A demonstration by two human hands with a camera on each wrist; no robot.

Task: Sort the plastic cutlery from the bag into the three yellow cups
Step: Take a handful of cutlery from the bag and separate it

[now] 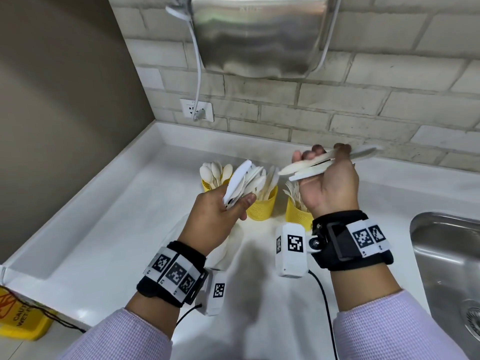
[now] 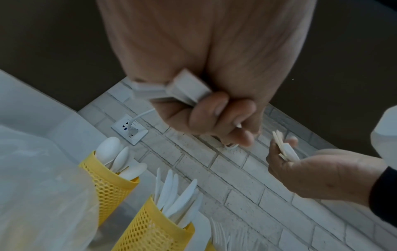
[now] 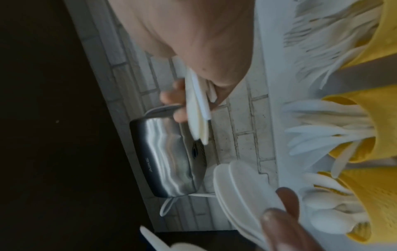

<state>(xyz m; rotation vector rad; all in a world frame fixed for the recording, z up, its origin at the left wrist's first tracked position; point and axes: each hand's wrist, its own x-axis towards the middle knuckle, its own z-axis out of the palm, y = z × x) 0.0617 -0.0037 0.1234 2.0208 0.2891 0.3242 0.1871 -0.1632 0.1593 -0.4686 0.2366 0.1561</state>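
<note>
Three yellow mesh cups stand in a row on the white counter: a spoon cup, a knife cup and a fork cup. My left hand hovers before the spoon and knife cups and grips a fanned bunch of white cutlery by the handles, a serrated knife outermost. Raised above the fork cup, my right hand pinches a few white pieces lying crosswise; what kind they are I cannot tell. The clear plastic bag lies on the counter under my left wrist.
A steel sink is sunk into the counter at the right. A steel hand dryer hangs on the brick wall above the cups, its cord plugged into an outlet. A yellow wet-floor sign stands at lower left.
</note>
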